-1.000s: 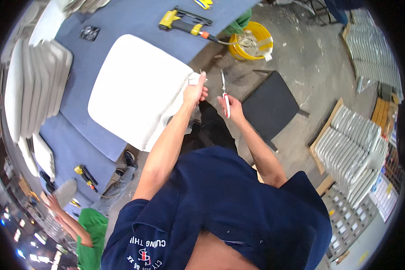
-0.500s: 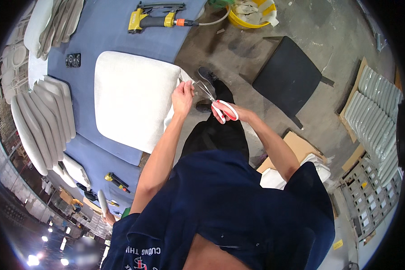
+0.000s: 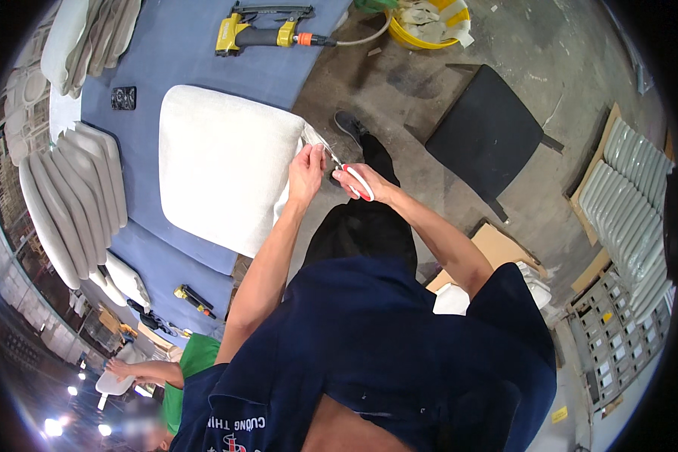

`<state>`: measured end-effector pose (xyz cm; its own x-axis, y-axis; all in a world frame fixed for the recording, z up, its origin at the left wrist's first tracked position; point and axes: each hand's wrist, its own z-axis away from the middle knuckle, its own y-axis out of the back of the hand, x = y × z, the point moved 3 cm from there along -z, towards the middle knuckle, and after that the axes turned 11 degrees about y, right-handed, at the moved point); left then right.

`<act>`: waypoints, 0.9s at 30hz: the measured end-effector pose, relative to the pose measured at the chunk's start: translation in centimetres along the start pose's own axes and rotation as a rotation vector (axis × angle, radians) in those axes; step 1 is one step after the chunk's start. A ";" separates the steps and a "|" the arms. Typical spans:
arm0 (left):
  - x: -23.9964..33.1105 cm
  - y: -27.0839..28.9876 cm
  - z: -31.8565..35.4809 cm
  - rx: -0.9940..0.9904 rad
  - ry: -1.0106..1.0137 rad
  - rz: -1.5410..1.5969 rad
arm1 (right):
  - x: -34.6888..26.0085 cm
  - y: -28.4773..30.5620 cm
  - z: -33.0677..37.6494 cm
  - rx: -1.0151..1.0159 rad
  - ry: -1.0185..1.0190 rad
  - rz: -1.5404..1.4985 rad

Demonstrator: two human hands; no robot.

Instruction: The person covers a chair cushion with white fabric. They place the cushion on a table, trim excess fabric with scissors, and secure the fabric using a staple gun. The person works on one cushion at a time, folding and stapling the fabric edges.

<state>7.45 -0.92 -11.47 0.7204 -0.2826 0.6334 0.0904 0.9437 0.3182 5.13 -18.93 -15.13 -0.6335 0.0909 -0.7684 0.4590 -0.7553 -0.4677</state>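
Left of my right hand (image 3: 377, 183), a white squarish fabric cushion (image 3: 222, 169) lies on a blue cloth-topped table (image 3: 192, 68); a black squarish stool (image 3: 488, 139) stands to its right.

Right edge of bench (image 3: 184, 49) partly hidden under white cushion (image 3: 226, 169). Scissors' (image 3: 362, 181) blade tips too small to tell. Yellow bucket (image 3: 423, 44) cut off by upper picture edge.
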 end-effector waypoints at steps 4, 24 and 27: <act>-0.4 0.1 0.9 0.006 -0.029 -0.056 | -0.1 0.3 -0.8 0.003 0.013 0.109; -2.7 -1.0 6.6 0.226 -0.146 -0.278 | -2.7 2.2 4.1 -0.007 -0.083 0.548; -3.0 -0.5 7.1 0.337 -0.088 -0.271 | -6.8 4.8 4.6 -0.080 -0.098 0.789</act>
<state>0.35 -1.80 -8.53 0.6390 -0.5395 0.5483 0.0282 0.7287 0.6842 8.78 -26.17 -10.19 -0.1533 -0.5112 -0.8457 0.8356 -0.5239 0.1652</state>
